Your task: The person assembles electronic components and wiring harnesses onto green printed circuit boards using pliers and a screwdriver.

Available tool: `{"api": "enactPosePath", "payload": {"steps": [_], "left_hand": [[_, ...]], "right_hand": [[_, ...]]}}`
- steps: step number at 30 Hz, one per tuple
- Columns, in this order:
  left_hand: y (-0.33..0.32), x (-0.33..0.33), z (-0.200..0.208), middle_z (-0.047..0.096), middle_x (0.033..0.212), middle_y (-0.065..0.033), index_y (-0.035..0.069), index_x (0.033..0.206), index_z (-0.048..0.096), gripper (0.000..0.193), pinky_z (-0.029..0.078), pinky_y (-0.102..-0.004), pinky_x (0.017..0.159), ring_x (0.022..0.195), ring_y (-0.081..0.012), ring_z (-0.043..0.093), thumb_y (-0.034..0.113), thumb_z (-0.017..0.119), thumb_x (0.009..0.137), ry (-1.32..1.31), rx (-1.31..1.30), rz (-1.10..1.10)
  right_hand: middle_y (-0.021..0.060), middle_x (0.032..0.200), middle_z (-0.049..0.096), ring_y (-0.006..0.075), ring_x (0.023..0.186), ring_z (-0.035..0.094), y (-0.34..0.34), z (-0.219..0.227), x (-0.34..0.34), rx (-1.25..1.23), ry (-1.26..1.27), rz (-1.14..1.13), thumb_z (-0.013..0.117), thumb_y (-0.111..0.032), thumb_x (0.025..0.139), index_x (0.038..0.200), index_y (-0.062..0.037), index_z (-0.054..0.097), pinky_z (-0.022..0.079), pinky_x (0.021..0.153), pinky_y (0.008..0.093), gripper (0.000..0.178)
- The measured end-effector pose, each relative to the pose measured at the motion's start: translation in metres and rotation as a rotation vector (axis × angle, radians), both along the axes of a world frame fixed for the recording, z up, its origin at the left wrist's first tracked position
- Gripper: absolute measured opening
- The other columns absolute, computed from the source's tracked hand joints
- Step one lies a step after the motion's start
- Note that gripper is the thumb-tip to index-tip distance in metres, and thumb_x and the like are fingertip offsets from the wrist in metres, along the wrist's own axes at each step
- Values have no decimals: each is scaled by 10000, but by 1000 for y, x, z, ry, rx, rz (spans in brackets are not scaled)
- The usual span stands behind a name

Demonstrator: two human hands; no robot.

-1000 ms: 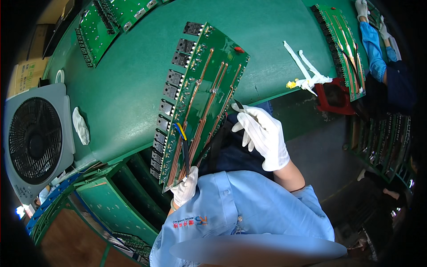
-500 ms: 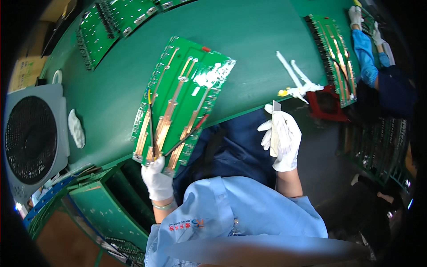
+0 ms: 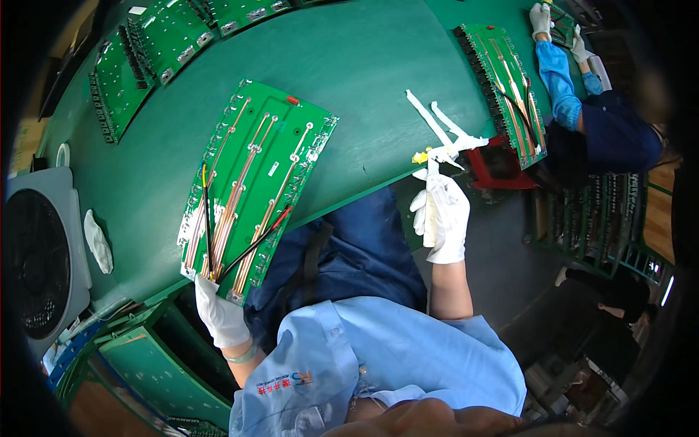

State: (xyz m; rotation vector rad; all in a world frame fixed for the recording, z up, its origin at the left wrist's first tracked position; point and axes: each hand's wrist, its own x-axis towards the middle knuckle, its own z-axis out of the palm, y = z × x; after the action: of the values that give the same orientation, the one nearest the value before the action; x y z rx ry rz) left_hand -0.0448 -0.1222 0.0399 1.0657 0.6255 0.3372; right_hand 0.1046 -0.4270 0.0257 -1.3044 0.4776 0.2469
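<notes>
A long green circuit board (image 3: 255, 186) lies on the green table (image 3: 364, 80), its side with copper strips facing up. A black wire and a red-tipped wire cross its lower part. My left hand (image 3: 218, 313), in a white glove, grips the board's near edge at the table's rim. My right hand (image 3: 440, 215), also gloved, is off to the right at the table's edge and pinches a small thin grey tool (image 3: 431, 169). Its tip points at white plastic strips (image 3: 440, 131) with a yellow bit.
A grey fan (image 3: 33, 255) and a white cloth (image 3: 98, 240) sit at the left. More green boards (image 3: 120, 69) lie at the far left. A co-worker's blue sleeve (image 3: 557, 65) reaches over another board (image 3: 502, 80). A red tray (image 3: 502, 166) and racks of boards (image 3: 597, 218) stand right.
The board was turned from its component side to its copper side and laid down flat. My right hand left it and moved right, to the table's edge.
</notes>
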Motion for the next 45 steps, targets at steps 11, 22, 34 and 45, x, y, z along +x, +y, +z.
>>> {"api": "enactPosePath", "payload": {"steps": [11, 22, 34, 45], "left_hand": [[-14, -8, -12, 495, 1269, -125, 11, 1322, 368, 457, 450, -360, 909, 1090, -242, 535, 274, 466, 962, 94, 156, 83], [15, -2, -3, 524, 1211, -180, -59, 1298, 366, 596, 463, -379, 918, 1073, -263, 560, 20, 558, 739, 3, -112, 82], [38, -13, -14, 532, 1202, -196, -79, 1282, 379, 565, 476, -413, 908, 1059, -289, 571, 47, 529, 753, 52, -73, 32], [31, -8, -16, 584, 1053, -126, -86, 1205, 451, 537, 474, -262, 711, 794, -163, 573, -3, 538, 682, 82, -142, 116]], "right_hand": [[114, 573, 569, 121, 333, 447, 11, -4, -1, -78, -2, -19, 536, -228, 925, 988, 21, 555, 351, 314, 223, 258], [77, 707, 618, 74, 458, 492, 20, 12, -21, -215, -58, 147, 497, -187, 951, 1132, 28, 560, 402, 448, 181, 288], [110, 823, 590, 204, 710, 546, 70, 26, -1, -750, -584, 536, 694, -47, 754, 1185, -35, 587, 460, 660, 286, 445], [94, 985, 633, 98, 845, 590, 85, 17, 5, -195, -266, 461, 602, 61, 826, 1196, 54, 547, 486, 769, 230, 374]]}}
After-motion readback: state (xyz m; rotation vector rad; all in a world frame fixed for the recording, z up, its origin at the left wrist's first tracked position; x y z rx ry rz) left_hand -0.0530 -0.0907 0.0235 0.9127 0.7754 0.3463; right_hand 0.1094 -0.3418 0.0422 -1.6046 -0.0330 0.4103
